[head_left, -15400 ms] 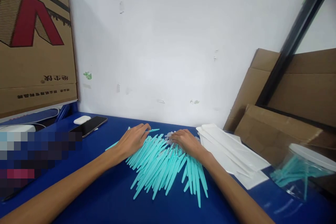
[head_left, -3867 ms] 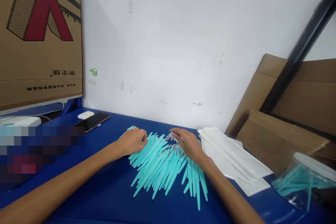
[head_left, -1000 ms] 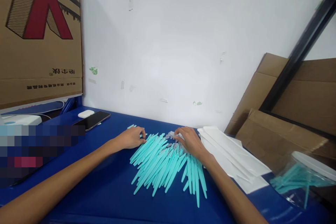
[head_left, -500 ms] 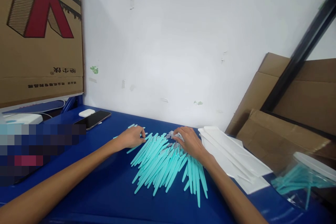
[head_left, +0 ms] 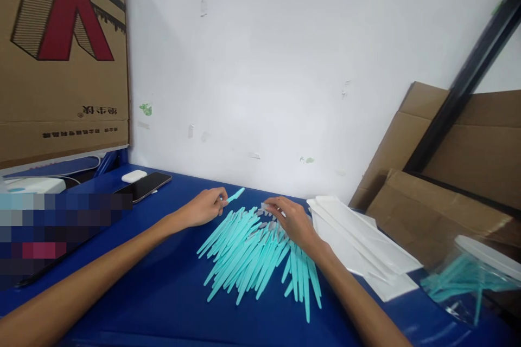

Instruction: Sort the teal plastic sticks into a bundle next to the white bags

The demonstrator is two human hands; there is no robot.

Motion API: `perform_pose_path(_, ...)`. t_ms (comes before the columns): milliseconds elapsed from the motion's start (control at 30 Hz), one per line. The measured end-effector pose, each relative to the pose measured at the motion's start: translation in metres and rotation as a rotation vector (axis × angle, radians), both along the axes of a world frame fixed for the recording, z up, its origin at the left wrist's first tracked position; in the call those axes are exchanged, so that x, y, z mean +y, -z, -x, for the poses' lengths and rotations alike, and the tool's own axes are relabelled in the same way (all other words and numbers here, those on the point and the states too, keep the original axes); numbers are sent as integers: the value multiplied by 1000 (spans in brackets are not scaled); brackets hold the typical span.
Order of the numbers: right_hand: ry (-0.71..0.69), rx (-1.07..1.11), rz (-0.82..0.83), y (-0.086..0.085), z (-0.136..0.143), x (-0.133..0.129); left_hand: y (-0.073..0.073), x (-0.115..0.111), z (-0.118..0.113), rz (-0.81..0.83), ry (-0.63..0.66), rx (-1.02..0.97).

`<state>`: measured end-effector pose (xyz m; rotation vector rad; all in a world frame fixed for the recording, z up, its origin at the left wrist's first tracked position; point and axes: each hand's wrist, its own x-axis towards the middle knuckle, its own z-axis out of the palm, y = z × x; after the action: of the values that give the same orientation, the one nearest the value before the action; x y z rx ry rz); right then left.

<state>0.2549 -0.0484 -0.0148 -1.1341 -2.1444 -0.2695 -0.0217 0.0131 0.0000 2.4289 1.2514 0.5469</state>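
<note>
My left hand (head_left: pixel 207 207) is closed in a pinch on a slim turquoise eyebrow razor (head_left: pixel 236 195), which points up and to the right. The hand hovers beside the left edge of a fanned pile of similar turquoise razors (head_left: pixel 248 255) on the blue table. At the far side of the pile, the fingers of my right hand (head_left: pixel 293 217) are pinched on a small translucent cap (head_left: pixel 264 206). More small greyish translucent pieces (head_left: pixel 266 224) lie under and beside these fingers, partly hidden by them.
White paper-like sheets or bags (head_left: pixel 358 244) lie right of my right hand. A clear tub (head_left: pixel 468 282) with turquoise sticks stands at the right edge. A phone (head_left: pixel 148 186) and a white case (head_left: pixel 134 176) lie back left. Cardboard boxes (head_left: pixel 73 87) flank the table (head_left: pixel 154 303) before the wall.
My left hand now has a razor pointing out from its fingers; the loose turquoise razors seen around that hand no longer show. My right hand has shifted only slightly, with a translucent cap at its fingertips.
</note>
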Motion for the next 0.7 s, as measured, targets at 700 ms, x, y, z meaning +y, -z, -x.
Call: perform_pose_path(700,39,-16,-56,-2,2,-2,-1,-22,-16,-315,128,-83)
